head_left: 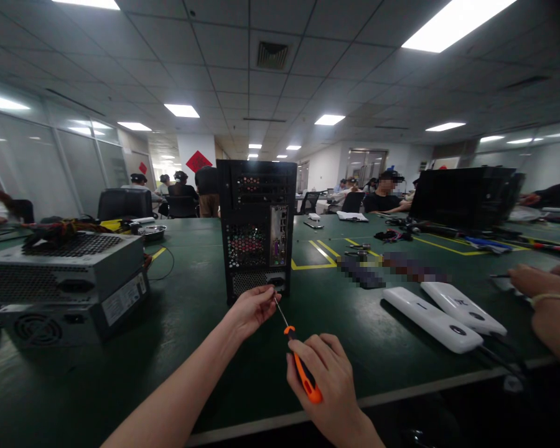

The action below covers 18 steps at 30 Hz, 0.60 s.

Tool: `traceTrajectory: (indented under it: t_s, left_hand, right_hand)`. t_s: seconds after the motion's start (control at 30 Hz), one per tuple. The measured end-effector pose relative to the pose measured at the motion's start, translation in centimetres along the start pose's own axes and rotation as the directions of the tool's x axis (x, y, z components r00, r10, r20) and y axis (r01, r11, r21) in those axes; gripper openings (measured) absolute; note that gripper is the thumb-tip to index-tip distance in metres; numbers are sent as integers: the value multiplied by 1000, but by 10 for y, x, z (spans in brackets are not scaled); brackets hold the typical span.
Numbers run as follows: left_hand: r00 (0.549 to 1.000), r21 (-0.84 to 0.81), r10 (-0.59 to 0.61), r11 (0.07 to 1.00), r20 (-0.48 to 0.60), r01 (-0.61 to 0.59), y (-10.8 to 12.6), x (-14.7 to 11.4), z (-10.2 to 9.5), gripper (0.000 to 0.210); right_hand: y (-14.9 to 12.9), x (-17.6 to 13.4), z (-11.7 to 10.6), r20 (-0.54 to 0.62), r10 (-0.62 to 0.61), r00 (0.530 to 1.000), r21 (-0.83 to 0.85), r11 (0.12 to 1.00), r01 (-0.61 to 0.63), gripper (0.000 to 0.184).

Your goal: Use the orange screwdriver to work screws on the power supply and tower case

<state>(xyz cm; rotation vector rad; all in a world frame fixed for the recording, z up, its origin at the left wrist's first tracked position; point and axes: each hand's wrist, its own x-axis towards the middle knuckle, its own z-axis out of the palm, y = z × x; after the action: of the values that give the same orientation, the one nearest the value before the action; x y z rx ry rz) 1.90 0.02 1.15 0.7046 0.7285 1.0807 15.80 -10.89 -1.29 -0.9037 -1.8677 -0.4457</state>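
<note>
A black computer case [259, 214] stands upright on the table with its back panel towards me. At its foot, my left hand [252, 312] has thumb and fingers pinched together by the power supply's corner. Whatever lies in that pinch is too small to make out. My right hand [327, 376] is wrapped round the orange and black handle of a screwdriver [307, 378]. Its thin shaft slants up to the left, and the tip meets my left fingertips. Behind the fingers, the lower edge of the case is partly hidden.
Two stacked power supplies [65, 267] sit left on the green table [186, 354], a metal bowl [152, 232] behind them. On the right lie two white power banks [432, 318] with cables. Another person's hands [541, 283] work at the far right, near a second black case [457, 196].
</note>
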Motion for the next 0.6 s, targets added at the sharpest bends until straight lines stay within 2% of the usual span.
traceTrajectory:
  t_s: [0.37, 0.47, 0.6]
  left_hand:
    - [1000, 85, 9, 996, 11, -10, -7, 6, -6, 13]
    - [1000, 103, 4, 995, 24, -7, -14, 11, -8, 14]
    - [999, 225, -5, 974, 35, -3, -19, 21, -8, 20]
  right_hand:
    - [-1, 2, 1, 60, 27, 998, -32, 999, -25, 14]
    - [5, 2, -1, 69, 42, 997, -37, 999, -39, 16]
    - [21, 9, -7, 79, 45, 996, -79, 996, -38, 14]
